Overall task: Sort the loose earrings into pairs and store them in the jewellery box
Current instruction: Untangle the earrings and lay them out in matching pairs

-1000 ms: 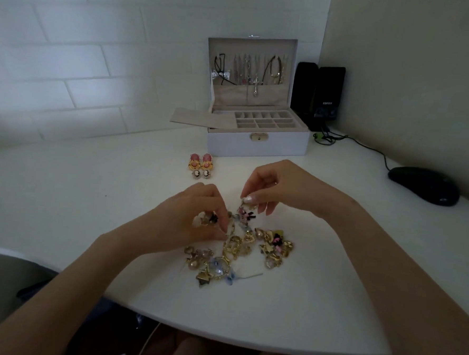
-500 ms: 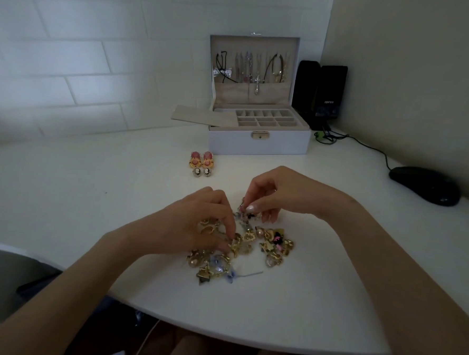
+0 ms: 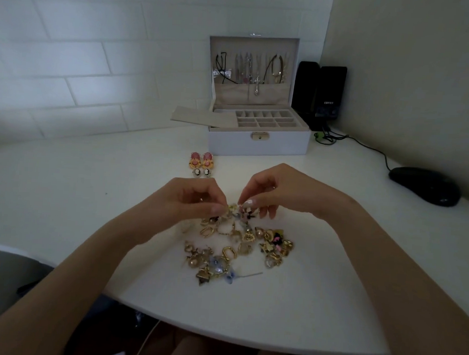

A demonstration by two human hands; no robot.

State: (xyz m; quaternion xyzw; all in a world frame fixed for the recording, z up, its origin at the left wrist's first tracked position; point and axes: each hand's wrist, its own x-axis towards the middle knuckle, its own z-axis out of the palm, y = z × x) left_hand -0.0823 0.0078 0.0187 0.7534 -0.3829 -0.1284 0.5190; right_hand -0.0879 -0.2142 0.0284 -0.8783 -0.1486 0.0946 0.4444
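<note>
1. Hovering over the far edge of the pile of loose earrings (image 3: 240, 246), both hands meet fingertip to fingertip above the white table (image 3: 75, 195).
2. Left hand (image 3: 190, 202): thumb and forefinger pinch a small pale gold earring (image 3: 231, 208).
3. Right hand (image 3: 281, 194): thumb and forefinger pinch a pink-and-black earring (image 3: 246, 212); the other fingers curl downward.
4. The two pinched pieces sit just beside each other; contact cannot be confirmed.
5. The pile lies on the table beneath the hands and nearer the person.
6. A pink pair (image 3: 201, 160) and a cameo pair (image 3: 201, 172) lie side by side between the hands and the jewellery box (image 3: 257, 145).
7. The box stands open at the back of the table, lid upright with necklaces (image 3: 251, 68) hanging inside and its divided tray exposed. A beige insert (image 3: 201, 116) juts from its left side.
8. Black speakers (image 3: 319, 92) stand just right of the box; a black mouse (image 3: 425, 186) lies far right.
</note>
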